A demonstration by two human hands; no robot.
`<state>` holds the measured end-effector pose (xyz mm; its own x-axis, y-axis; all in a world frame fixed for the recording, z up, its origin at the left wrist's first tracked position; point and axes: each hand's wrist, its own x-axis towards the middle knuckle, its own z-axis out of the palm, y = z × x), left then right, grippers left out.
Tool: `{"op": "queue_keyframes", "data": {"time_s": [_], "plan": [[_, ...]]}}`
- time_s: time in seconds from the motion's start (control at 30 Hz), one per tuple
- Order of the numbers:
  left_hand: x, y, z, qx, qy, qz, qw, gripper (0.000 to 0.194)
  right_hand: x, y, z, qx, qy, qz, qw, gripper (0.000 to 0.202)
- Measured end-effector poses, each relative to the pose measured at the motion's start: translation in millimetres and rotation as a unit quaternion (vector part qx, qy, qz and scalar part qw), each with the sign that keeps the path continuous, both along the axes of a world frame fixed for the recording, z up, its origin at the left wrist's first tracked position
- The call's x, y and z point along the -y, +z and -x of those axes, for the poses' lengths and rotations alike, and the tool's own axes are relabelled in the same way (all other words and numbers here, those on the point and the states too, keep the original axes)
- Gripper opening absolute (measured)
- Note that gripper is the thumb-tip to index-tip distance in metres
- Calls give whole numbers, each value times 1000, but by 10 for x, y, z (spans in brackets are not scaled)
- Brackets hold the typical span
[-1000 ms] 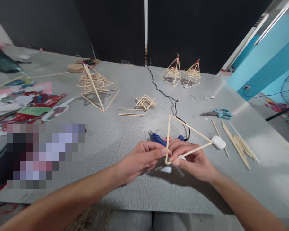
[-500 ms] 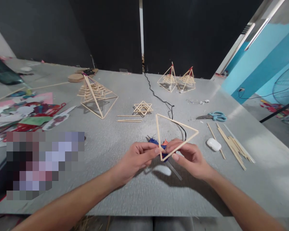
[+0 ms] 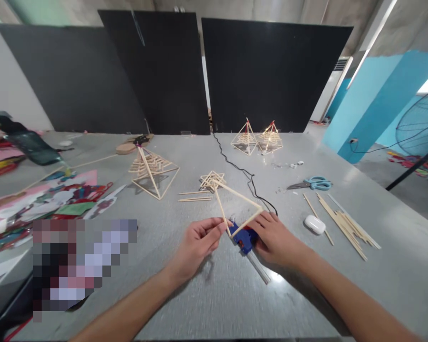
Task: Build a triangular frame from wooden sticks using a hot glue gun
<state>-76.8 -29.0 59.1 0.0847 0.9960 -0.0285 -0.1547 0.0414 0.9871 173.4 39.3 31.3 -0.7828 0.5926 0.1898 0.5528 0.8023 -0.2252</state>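
Observation:
My left hand (image 3: 204,244) pinches a triangle of thin wooden sticks (image 3: 220,205) near its lower corner. The triangle is tilted up over the table, its far corner in front of a small stack of star-shaped stick frames (image 3: 214,178). Behind the triangle's right side, my right hand (image 3: 276,240) is closed around a blue glue gun (image 3: 243,237); its fingertips are partly hidden. A clear glue stick (image 3: 258,268) pokes out of the gun's back end, toward me.
A large stick pyramid (image 3: 153,175) stands left, two smaller ones (image 3: 245,140) at the back. Loose sticks (image 3: 196,199) lie mid-table. Blue-handled scissors (image 3: 316,183), a white earbud case (image 3: 314,224) and a stick pile (image 3: 342,223) lie right. A black cable (image 3: 235,166) crosses the table; coloured scraps (image 3: 74,199) cover the left.
My right hand has let go of the triangle and taken hold of the glue gun. The triangle has shifted left in my left hand. The head view has tilted up.

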Motion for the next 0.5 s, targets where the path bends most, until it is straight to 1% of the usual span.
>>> {"op": "queue_keyframes", "data": {"time_s": [0.07, 0.1, 0.13, 0.17, 0.2, 0.27, 0.3, 0.33, 0.4, 0.47, 0.5], "plan": [[-4, -14, 31, 8, 16, -12, 1000, 67, -37, -41, -17, 0, -27, 0, 1000, 48], [-9, -19, 45, 8, 24, -19, 1000, 67, -69, -69, -27, -23, -46, 6, 999, 44], [-16, -22, 57, 5, 31, -27, 999, 67, -107, -99, -37, -69, -72, 22, 995, 40], [-22, -22, 65, 0, 37, -35, 999, 66, -150, -127, -43, -145, -107, 51, 982, 34], [-27, -21, 70, -8, 42, -41, 998, 66, -193, -150, -46, -238, -147, 88, 956, 27], [-30, -23, 71, -27, 49, -53, 997, 66, -266, -161, -44, -410, -213, 152, 874, 17], [-27, -27, 69, -40, 50, -58, 996, 66, -290, -145, -40, -467, -233, 171, 836, 21], [-20, -36, 65, -54, 50, -62, 995, 66, -301, -114, -36, -501, -245, 179, 811, 27], [-1, -66, 55, -87, 48, -76, 992, 63, -284, -26, -32, -556, -238, 172, 777, 35], [19, -109, 45, -121, 45, -94, 987, 58, -218, 56, -36, -628, -205, 166, 732, 32], [26, -133, 41, -135, 45, -104, 984, 56, -174, 79, -42, -653, -182, 162, 717, 28]]}}
